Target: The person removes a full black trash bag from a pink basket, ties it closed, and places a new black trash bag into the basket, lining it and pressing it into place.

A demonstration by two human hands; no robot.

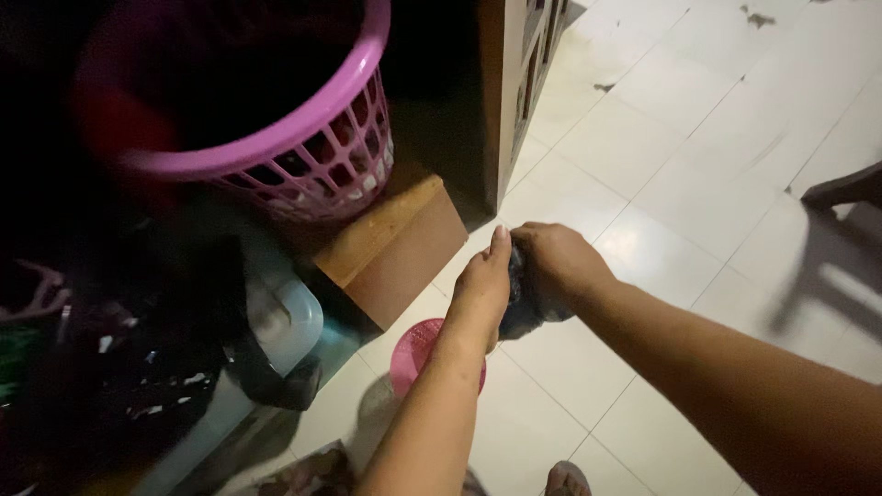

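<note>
Your left hand (480, 292) and right hand (551, 262) both squeeze the dark cloth (524, 312). Let go, and it could drop on the floor (698, 184).

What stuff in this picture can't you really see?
- Dark cloth, head view: mostly hidden between the left hand and right hand; its kind is unclear.
- Pink laundry basket: contents too dark and blurred.
- Small pink round thing on the floor: partly behind the left forearm.
- Dark heap at left: too dark to tell.
</note>
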